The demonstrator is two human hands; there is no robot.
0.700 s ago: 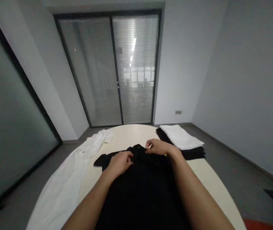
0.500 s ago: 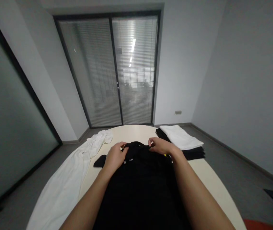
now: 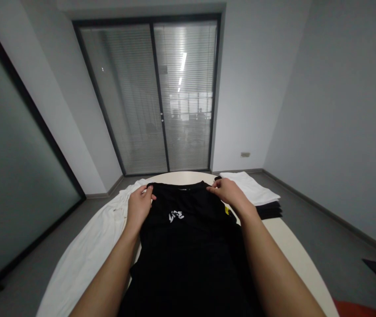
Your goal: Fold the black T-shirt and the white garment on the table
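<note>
Closest to you, the black shirt (image 3: 188, 259) lies down the middle of the pale counter (image 3: 286, 251), with a white garment (image 3: 89, 246) spread along its left. Farther up the shirt come white lettering (image 3: 176, 215) and a yellow patch (image 3: 226, 210). At its far edge, your left hand (image 3: 140, 204) has its grip pinched on one corner, your right hand (image 3: 230, 193) on the other. Past your right wrist sit folded black cloths (image 3: 270, 210) under a white one (image 3: 250, 187); beyond stands a glass door (image 3: 188, 132).

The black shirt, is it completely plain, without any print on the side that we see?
No, the black shirt carries a white print near its far end.
</note>
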